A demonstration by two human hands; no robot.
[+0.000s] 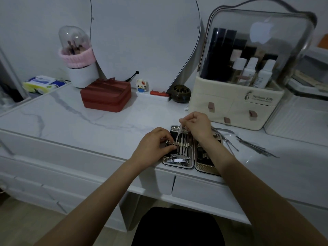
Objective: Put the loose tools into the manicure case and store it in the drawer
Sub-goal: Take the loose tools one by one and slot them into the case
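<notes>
White marble-look vanity table [71, 110], curved mirror [142, 36] against plain wall [35, 23], dim light

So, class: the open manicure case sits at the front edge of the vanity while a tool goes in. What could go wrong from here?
1. The manicure case lies right at the table's edge; a push from the left hand might tip it off.
2. The thin tool pinched by the right hand could miss its loop and slip.
3. The right forearm could sweep the loose tools sideways.
</notes>
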